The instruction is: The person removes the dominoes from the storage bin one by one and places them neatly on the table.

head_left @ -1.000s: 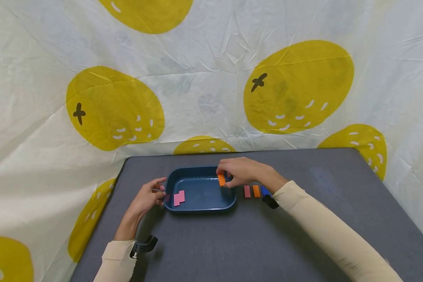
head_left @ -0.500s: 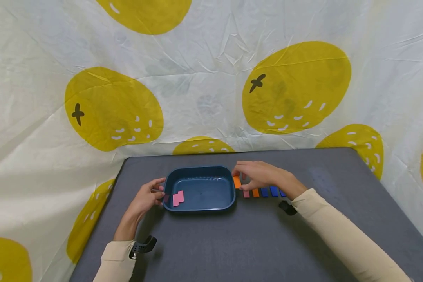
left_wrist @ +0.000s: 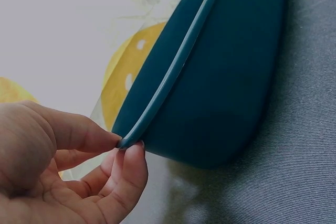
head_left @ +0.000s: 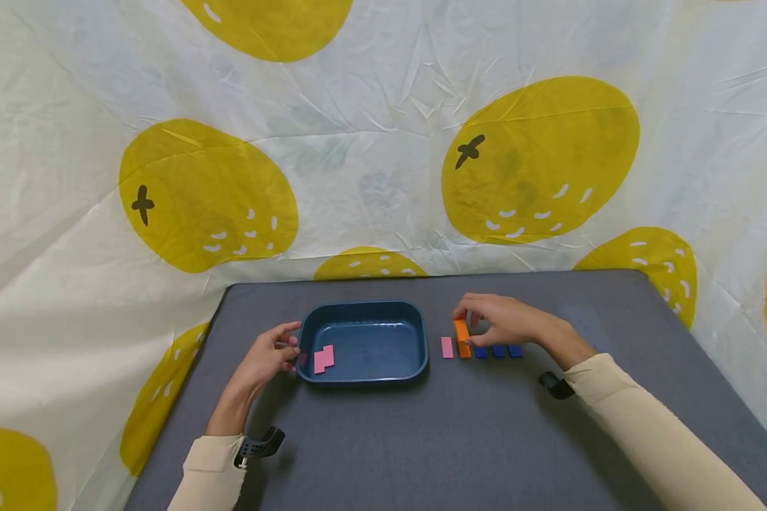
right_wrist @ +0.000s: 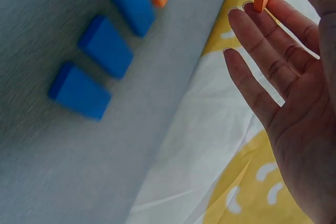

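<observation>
My left hand (head_left: 265, 360) pinches the left end of a dark blue plastic tray (head_left: 364, 382); in the left wrist view, thumb and fingertips are on its rim (left_wrist: 173, 72). Two pink blocks (head_left: 324, 360) lie together inside the tray at the left. Right of the tray, my right hand (head_left: 508, 319) pinches an orange block (head_left: 461, 330) between thumb and fingers, above a row of blocks. Another orange block (head_left: 464, 352) in that row sits just under the held one; whether they touch I cannot tell. The right wrist view shows the held block's narrow side.
The row on the dark grey tabletop (head_left: 383, 447) runs from a pink block (head_left: 447, 347) beside the tray to three blue blocks (head_left: 498, 351) at the right. Behind the table hangs a white cloth (head_left: 371, 177) with yellow fruit prints. Both wrists wear dark straps.
My right hand has moved right with the orange block, from over the tray's right end to above the row. The left hand and the tray have stayed put.
</observation>
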The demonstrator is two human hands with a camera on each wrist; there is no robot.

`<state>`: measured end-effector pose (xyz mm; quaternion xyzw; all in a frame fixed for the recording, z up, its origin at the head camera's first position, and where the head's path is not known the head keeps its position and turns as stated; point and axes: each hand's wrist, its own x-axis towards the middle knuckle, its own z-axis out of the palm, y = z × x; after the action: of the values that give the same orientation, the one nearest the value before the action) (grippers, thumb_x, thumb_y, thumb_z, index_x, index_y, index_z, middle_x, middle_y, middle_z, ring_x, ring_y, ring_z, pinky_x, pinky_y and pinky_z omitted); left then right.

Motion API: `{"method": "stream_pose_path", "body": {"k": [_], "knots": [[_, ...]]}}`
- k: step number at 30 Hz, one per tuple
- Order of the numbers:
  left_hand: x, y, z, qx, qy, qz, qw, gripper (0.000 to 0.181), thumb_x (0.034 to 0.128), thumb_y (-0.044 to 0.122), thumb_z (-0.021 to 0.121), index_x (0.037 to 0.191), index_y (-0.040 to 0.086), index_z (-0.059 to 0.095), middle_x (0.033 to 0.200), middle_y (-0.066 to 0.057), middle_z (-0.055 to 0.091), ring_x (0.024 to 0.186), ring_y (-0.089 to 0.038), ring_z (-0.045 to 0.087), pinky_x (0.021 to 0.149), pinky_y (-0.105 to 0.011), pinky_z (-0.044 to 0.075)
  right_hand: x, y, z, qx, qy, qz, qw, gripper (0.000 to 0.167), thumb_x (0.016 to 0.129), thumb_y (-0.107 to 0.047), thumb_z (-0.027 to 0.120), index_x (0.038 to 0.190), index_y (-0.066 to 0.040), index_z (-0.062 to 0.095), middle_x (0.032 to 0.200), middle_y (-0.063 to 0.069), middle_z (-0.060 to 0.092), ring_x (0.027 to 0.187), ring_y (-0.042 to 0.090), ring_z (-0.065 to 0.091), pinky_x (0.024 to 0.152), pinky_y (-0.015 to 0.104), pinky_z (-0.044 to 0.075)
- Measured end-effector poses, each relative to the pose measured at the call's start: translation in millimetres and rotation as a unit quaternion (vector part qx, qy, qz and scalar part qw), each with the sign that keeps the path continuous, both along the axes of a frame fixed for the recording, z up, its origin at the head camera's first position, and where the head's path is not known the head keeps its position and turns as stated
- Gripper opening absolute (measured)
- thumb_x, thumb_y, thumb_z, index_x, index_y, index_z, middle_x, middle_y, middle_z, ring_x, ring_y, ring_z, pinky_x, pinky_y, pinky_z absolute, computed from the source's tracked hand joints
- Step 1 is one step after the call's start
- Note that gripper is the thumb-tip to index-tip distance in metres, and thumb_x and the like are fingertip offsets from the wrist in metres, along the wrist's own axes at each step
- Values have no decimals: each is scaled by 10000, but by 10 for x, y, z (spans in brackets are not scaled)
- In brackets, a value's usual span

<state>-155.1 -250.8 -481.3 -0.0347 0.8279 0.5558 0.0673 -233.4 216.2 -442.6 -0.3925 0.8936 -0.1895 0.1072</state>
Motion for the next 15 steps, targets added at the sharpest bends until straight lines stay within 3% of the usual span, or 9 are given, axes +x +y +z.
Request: {"method": "stream_pose_path", "body": {"k": [6,15], "knots": [[11,-7,-3,-17,39,-40,10000,531,983,-48,550,1500,31,458,1172,-211,491,963,-293,559,704,-336,580,5,210,-59,-130,-115,-38,9998,384,907,-261,764,1253,-150,640,1235,-53,602,1008,157,636,922,466,535],[8,-8,-5,-2,3,-58,10000,530,990,-36,550,1505,43,454,1185,-210,486,971,-294,550,715,-337,577,16,498,-165,-142,-43,-142,9998,393,891,-248,780,1235,-117,642,1187,-27,622,993,189,637,899,447,550]]}}
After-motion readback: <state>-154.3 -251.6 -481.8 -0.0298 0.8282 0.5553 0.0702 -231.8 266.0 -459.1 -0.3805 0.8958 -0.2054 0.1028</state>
